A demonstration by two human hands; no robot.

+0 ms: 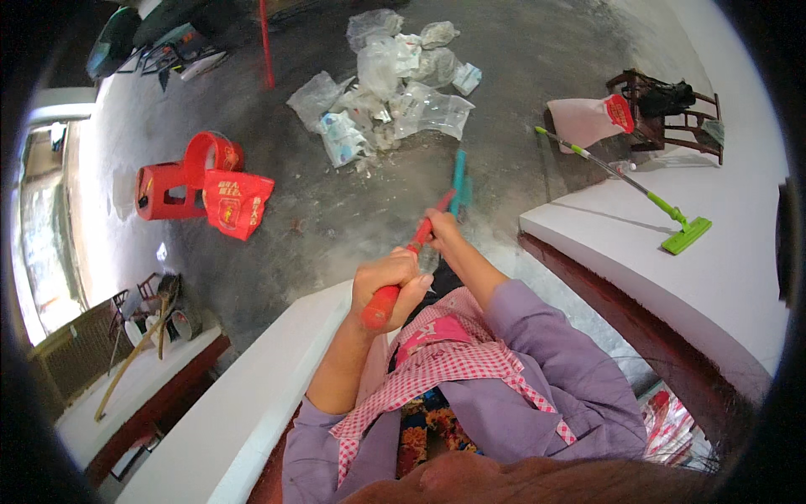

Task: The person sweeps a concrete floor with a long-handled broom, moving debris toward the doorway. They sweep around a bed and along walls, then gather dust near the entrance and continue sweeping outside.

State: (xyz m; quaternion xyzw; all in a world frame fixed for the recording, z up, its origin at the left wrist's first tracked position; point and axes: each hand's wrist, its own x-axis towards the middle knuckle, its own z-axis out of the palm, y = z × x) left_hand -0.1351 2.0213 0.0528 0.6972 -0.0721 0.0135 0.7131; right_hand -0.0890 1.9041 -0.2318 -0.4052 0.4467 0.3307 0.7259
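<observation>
Both of my hands are on the red handle of a broom (419, 240). My left hand (389, 277) is wrapped around the upper end, with the rounded tip of the handle sticking out below the fist. Farther down, my right hand (444, 230) grips the same handle. The teal broom head (460, 179) is at the grey floor, slightly blurred. Just beyond it lies a heap of crumpled clear plastic bags (380, 69) with several white-and-blue wrappers (344, 135). Small scraps and dust lie on the floor at the heap's near edge.
Left are a red plastic stool (165, 195), a red bucket (211, 154) and a red bag (237, 205) bearing writing. A green mop (630, 176) leans across the right white wall (680, 302), near a wooden chair (648, 107). Another white wall (271, 384) rises close on my left.
</observation>
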